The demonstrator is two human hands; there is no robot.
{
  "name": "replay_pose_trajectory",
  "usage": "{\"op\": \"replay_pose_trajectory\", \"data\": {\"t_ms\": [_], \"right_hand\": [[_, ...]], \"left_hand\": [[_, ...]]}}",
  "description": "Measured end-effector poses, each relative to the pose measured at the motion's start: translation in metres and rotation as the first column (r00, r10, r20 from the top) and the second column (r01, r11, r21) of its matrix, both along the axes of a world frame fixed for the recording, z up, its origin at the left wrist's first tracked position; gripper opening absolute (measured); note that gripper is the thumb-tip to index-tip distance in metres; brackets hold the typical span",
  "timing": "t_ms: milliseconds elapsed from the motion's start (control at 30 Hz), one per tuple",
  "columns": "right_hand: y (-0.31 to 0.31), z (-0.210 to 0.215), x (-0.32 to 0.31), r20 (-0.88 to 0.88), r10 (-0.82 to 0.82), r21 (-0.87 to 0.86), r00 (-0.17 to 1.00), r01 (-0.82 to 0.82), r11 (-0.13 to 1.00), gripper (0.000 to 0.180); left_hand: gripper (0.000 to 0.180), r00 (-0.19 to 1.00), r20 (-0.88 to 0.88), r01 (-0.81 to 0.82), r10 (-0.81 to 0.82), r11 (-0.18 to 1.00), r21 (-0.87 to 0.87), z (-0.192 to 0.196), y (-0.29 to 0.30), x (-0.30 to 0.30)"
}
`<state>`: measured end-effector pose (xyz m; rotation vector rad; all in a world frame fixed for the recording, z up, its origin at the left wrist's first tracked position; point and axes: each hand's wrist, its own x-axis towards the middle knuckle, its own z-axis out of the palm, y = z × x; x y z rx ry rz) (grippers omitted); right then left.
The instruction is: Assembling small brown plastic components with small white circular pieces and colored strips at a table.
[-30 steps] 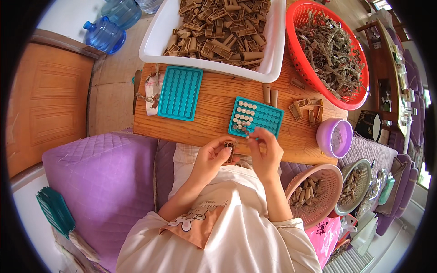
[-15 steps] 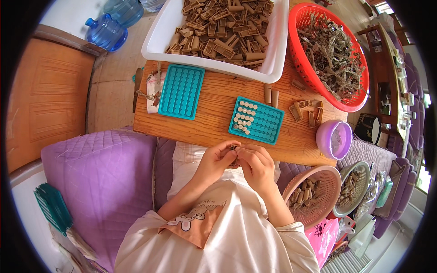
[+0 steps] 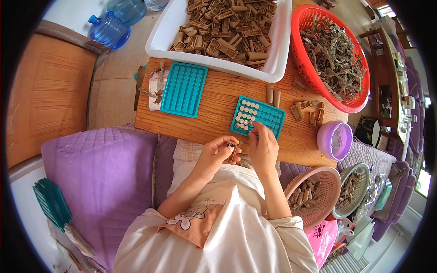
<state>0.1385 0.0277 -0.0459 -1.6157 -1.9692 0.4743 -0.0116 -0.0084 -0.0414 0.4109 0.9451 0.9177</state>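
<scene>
At the far left a stack of teal trays (image 3: 51,204) lies beside a purple cushion (image 3: 98,182), and blue water bottles (image 3: 109,30) stand on the floor above. On the wooden surface (image 3: 218,102), an empty teal tray (image 3: 184,89) with rows of round holes lies near the left end, just beside a small bundle of scraps (image 3: 154,86). Behind it, a white bin (image 3: 168,27) holds a heap of brown tube-like pieces.

The left hand (image 3: 216,152) hovers at the near edge of the surface, its fingers (image 3: 230,146) closed narrowly on a small brown piece (image 3: 232,146). Just to its right, the right hand (image 3: 263,146) reaches onto a second teal tray (image 3: 258,116), whose left holes are filled with pale round ends. Its fingers (image 3: 255,132) are pinched together at the tray's near edge; whether they hold anything cannot be told.

Further right, loose brown tubes (image 3: 307,111) lie on the surface, near a red basket (image 3: 306,59) of tangled dry strips. A purple cup (image 3: 334,140) sits at the right end of the surface. Below it, a pink basket (image 3: 332,179) holds more brown pieces, with a metal bowl (image 3: 359,175) just beside it.
</scene>
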Motion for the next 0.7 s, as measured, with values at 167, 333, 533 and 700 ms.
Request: {"op": "replay_pose_trajectory", "data": {"t_ms": [167, 333, 533, 700], "right_hand": [[-0.020, 0.016, 0.004, -0.427, 0.043, 0.020, 0.903, -0.038, 0.999, 0.027], [-0.036, 0.030, 0.001, -0.332, 0.139, 0.201, 0.933, -0.074, 0.977, 0.027], [-0.044, 0.030, 0.006, -0.348, 0.146, 0.231, 0.926, -0.066, 0.971, 0.024], [-0.044, 0.032, 0.007, -0.334, 0.130, 0.226, 0.934, -0.055, 0.973, 0.023]], "left_hand": [[0.026, 0.998, 0.007, 0.060, -0.060, 0.997, 0.041, 0.008, -0.001, 0.004], [0.028, 0.990, -0.005, 0.143, -0.143, 0.985, 0.098, 0.017, -0.006, 0.010], [0.028, 0.987, -0.047, 0.161, -0.156, 0.978, 0.133, 0.022, -0.007, 0.013], [0.029, 0.961, -0.144, 0.257, -0.237, 0.957, 0.136, 0.028, -0.006, 0.014]]}}
